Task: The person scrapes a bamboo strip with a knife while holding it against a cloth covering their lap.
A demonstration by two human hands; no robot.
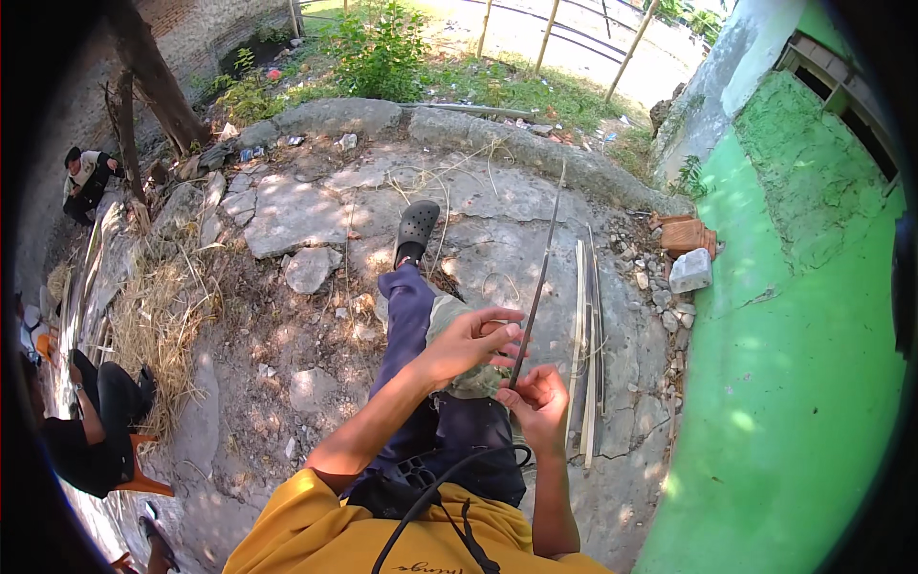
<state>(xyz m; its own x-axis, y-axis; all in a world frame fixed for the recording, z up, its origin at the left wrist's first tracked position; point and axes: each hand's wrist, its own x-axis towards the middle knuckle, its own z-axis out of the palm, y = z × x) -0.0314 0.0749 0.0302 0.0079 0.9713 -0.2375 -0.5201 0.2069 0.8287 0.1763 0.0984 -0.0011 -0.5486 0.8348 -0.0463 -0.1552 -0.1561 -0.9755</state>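
Note:
A long, thin, dark bamboo strip (541,277) points up and away from my lap, its far end over the concrete. My right hand (540,402) pinches the strip's near end between thumb and fingers. Just left of it, my left hand (469,346) has its fingers stretched out and apart, the fingertips beside the strip; whether they touch it is unclear. Beneath both hands, a greenish-grey cloth (448,316) lies over my thigh. Several more split bamboo strips (585,354), pale and dark, rest on the ground to the right of my hands.
A green wall (784,383) rises on the right, with a pale block (690,271), bricks (685,234) and rubble along its foot. Cracked concrete and loose stones surround my outstretched leg. Straw-like shavings (167,335) pile up at left, near a seated person (91,421); another person (88,182) sits farther back.

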